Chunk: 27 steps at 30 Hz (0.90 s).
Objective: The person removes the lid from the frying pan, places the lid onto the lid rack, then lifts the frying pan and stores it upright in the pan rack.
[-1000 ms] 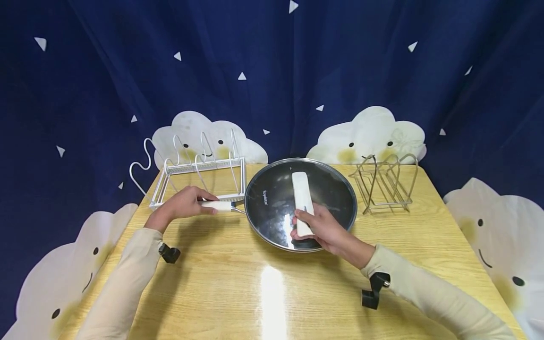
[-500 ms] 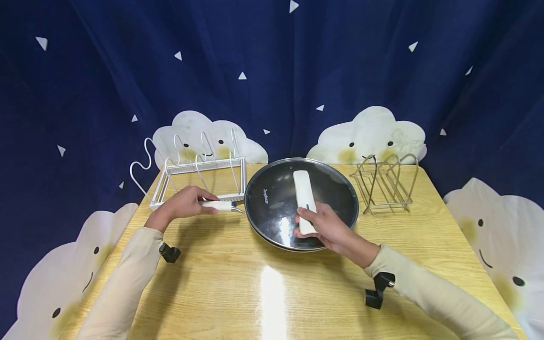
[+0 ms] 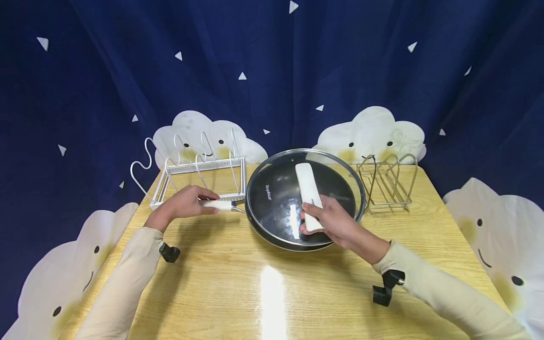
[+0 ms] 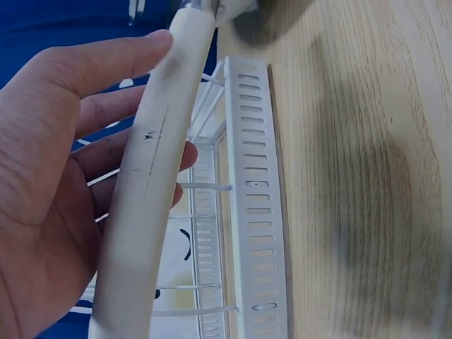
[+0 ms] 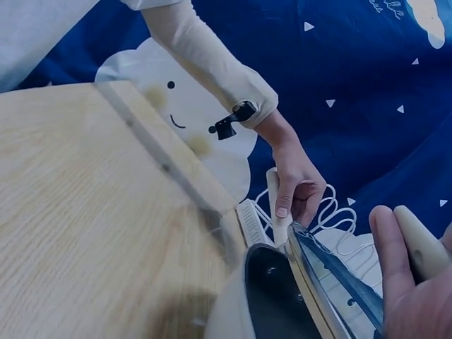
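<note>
My left hand (image 3: pixel 183 204) grips the white handle (image 4: pixel 152 169) of a dark frying pan (image 5: pixel 229 305), which sits on the table. Over the pan is a large glass lid (image 3: pixel 276 172) with a metal rim and "Royalstar" printed on it. My right hand (image 3: pixel 333 218) holds the lid by its long white handle (image 3: pixel 307 182), thumb on top. The lid stands a little raised and shifted toward the right. In the right wrist view a gap shows the pan's black inside (image 5: pixel 272 282) beside the lid (image 5: pixel 332 265).
A white wire rack (image 3: pixel 193 163) stands at the back left, close behind the pan handle. At the back right is a bronze-coloured wire rack (image 3: pixel 388 184), partly seen through the lid's edge. A blue curtain (image 3: pixel 272 71) hangs behind the wooden table (image 3: pixel 212 293).
My right hand has lifted the lid off the pan's rim and moved it slightly right and away from me. The left hand and the pan have stayed in place.
</note>
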{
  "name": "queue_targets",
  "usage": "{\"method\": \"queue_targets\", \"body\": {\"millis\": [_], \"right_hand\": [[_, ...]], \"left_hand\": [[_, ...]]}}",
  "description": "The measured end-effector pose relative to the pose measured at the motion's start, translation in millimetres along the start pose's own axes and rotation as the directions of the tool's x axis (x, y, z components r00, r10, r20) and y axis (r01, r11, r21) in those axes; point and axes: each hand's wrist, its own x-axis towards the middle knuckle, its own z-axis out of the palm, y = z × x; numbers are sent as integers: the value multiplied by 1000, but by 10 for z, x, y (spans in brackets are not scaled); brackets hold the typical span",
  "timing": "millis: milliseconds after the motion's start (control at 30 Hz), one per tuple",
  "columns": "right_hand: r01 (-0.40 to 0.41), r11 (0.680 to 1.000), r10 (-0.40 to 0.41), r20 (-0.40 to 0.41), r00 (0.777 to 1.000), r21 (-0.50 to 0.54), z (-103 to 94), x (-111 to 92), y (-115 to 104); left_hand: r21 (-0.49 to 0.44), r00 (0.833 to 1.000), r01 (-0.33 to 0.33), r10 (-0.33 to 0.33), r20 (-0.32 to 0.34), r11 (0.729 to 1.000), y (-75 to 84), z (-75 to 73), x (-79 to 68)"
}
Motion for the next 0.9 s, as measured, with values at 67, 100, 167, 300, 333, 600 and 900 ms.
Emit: {"method": "queue_targets", "body": {"millis": [67, 100, 167, 300, 333, 600, 900], "right_hand": [[1, 1000, -1, 2, 1000, -10, -14, -11, -33], [3, 1000, -3, 5, 1000, -14, -21, -16, -49], [7, 1000, -7, 14, 1000, -22, -32, -32, -84], [7, 999, -6, 28, 1000, -33, -43, -68, -156], [7, 999, -6, 30, 1000, -35, -48, -78, -173], [10, 998, -9, 13, 1000, -70, -134, -124, -321], [32, 990, -29, 24, 999, -140, -239, -212, -535]], "left_hand": [[-7, 1000, -3, 3, -3, 1000, 12, -8, 4], [-11, 1000, -3, 3, -7, 1000, 21, -13, 3], [-15, 1000, -14, 14, -15, 1000, 30, -16, 4], [-16, 997, -70, 69, -46, 997, 60, -10, 5], [-18, 995, -89, 87, -53, 996, 76, -8, 7], [-20, 981, -168, 166, -101, 986, 292, 5, 73], [-71, 966, -243, 234, -106, 968, 474, 32, 198]]}}
